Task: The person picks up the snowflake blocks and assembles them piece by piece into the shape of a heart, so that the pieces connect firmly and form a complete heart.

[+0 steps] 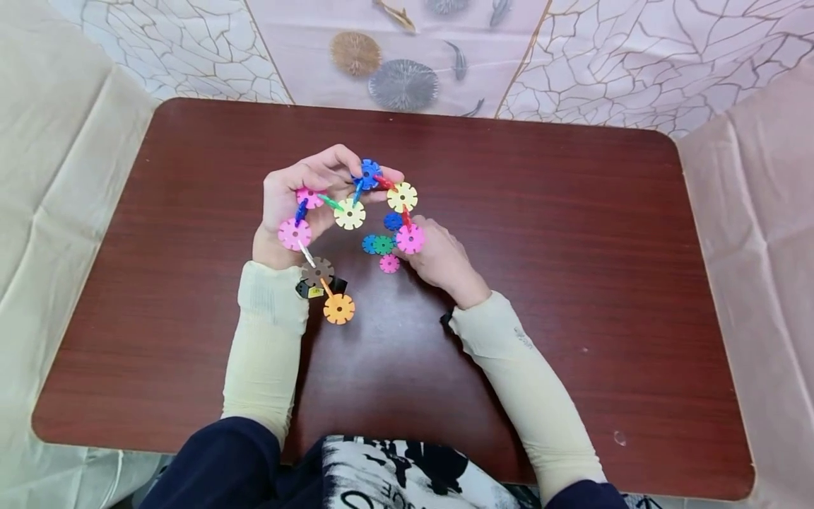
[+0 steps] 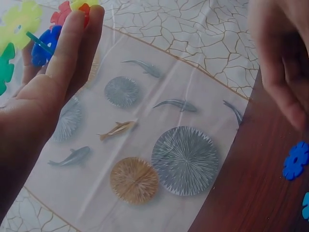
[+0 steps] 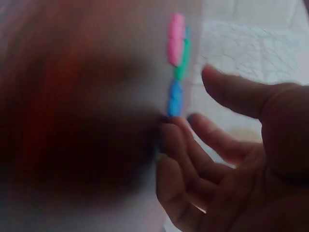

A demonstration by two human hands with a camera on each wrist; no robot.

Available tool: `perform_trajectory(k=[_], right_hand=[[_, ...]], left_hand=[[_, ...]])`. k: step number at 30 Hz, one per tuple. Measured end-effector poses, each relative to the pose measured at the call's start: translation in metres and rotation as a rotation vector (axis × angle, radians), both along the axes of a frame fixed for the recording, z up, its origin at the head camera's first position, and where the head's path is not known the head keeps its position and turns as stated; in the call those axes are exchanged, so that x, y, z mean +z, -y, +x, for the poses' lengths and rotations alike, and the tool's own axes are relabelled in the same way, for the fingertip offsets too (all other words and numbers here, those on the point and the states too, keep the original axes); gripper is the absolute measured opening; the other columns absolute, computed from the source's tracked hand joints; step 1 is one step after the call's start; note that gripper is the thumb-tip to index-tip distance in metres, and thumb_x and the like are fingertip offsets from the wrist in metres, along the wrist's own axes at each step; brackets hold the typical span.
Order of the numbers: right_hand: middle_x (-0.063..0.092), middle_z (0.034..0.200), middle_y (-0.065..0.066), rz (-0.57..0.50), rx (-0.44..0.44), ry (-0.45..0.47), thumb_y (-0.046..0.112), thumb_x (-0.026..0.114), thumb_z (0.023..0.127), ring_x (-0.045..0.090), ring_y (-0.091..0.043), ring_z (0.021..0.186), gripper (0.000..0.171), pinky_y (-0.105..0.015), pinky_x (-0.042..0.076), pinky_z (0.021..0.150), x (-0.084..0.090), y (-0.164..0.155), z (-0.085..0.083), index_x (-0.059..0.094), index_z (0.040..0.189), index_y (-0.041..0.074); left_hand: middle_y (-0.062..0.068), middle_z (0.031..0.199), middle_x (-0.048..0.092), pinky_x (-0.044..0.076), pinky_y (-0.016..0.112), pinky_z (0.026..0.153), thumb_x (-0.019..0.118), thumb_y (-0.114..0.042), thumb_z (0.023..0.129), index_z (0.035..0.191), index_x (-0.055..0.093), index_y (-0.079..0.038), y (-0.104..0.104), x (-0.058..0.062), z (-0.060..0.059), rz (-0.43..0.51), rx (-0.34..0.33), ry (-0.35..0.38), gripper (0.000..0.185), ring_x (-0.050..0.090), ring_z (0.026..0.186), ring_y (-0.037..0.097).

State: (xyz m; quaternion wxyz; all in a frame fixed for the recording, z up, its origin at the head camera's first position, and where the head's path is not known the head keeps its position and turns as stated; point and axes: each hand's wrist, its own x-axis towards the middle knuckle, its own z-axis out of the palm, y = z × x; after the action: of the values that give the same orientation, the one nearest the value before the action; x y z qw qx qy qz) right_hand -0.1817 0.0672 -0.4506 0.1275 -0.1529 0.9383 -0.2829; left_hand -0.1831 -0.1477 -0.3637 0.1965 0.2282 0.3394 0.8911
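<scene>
My left hand (image 1: 285,198) holds up a chain of notched plastic snowflake discs, its fingers at a blue disc (image 1: 367,174). Pale yellow discs (image 1: 349,213), pink discs (image 1: 295,234) and others are slotted together edge to edge. From one end hang a grey-brown disc (image 1: 318,271) and an orange disc (image 1: 339,309). My right hand (image 1: 441,260) is low at the table, behind the chain's other end, a pink disc (image 1: 410,239). Its fingertips are right by loose discs, including a green one (image 1: 383,245) and a small pink one (image 1: 388,264). In the right wrist view its thumb (image 3: 231,92) stands apart from the fingers.
The brown wooden table (image 1: 572,283) has rounded corners. Behind it hangs a patterned cloth (image 1: 407,42) with fish and round motifs. Pale cloth (image 1: 750,233) drapes both sides. A dark wrist strap with a yellow label (image 1: 315,291) is on the left wrist.
</scene>
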Motion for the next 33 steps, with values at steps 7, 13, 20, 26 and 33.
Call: perform_trajectory(k=[7,13,20,26,33], right_hand=[[0.062,0.106,-0.012,0.045,0.008,-0.036,0.031,0.072,0.087,0.061,-0.033,0.098,0.041,-0.051,0.053,0.079,-0.003,0.005,-0.003,0.057,0.117,0.006],[0.060,0.101,-0.010,0.024,0.046,-0.005,0.025,0.075,0.085,0.057,-0.029,0.097,0.029,-0.046,0.051,0.082,-0.002,0.003,-0.006,0.060,0.101,0.006],[0.060,0.097,-0.006,-0.065,0.001,0.041,0.018,0.075,0.085,0.059,-0.027,0.088,0.031,-0.038,0.050,0.081,0.008,0.001,0.002,0.057,0.105,0.006],[0.060,0.089,-0.008,-0.370,-0.098,0.008,0.004,0.068,0.087,0.059,-0.021,0.076,0.024,-0.032,0.052,0.068,0.034,-0.017,0.028,0.060,0.110,0.007],[0.061,0.085,-0.002,-0.579,-0.161,-0.079,0.021,0.075,0.087,0.055,-0.018,0.067,0.019,-0.024,0.048,0.059,0.052,-0.036,0.058,0.068,0.103,0.014]], left_hand=[[0.045,0.121,0.049,0.045,0.050,0.100,0.016,-0.001,0.082,0.096,0.051,0.009,-0.002,0.000,0.000,-0.049,-0.019,-0.019,0.038,0.051,0.116,0.051],[0.045,0.120,0.050,0.045,0.050,0.099,0.015,-0.001,0.082,0.096,0.051,0.008,-0.003,-0.001,0.000,-0.041,-0.016,-0.029,0.040,0.053,0.114,0.050],[0.046,0.117,0.050,0.045,0.052,0.097,0.015,-0.001,0.082,0.094,0.049,0.010,0.000,-0.001,0.001,0.017,0.045,-0.013,0.038,0.053,0.113,0.053],[0.047,0.118,0.050,0.044,0.052,0.098,0.015,-0.002,0.083,0.094,0.050,0.009,0.002,-0.001,0.002,0.018,0.072,-0.001,0.038,0.053,0.112,0.054],[0.047,0.116,0.051,0.044,0.053,0.098,0.015,-0.003,0.083,0.093,0.049,0.010,0.003,0.001,0.000,0.014,0.081,-0.009,0.037,0.052,0.113,0.055]])
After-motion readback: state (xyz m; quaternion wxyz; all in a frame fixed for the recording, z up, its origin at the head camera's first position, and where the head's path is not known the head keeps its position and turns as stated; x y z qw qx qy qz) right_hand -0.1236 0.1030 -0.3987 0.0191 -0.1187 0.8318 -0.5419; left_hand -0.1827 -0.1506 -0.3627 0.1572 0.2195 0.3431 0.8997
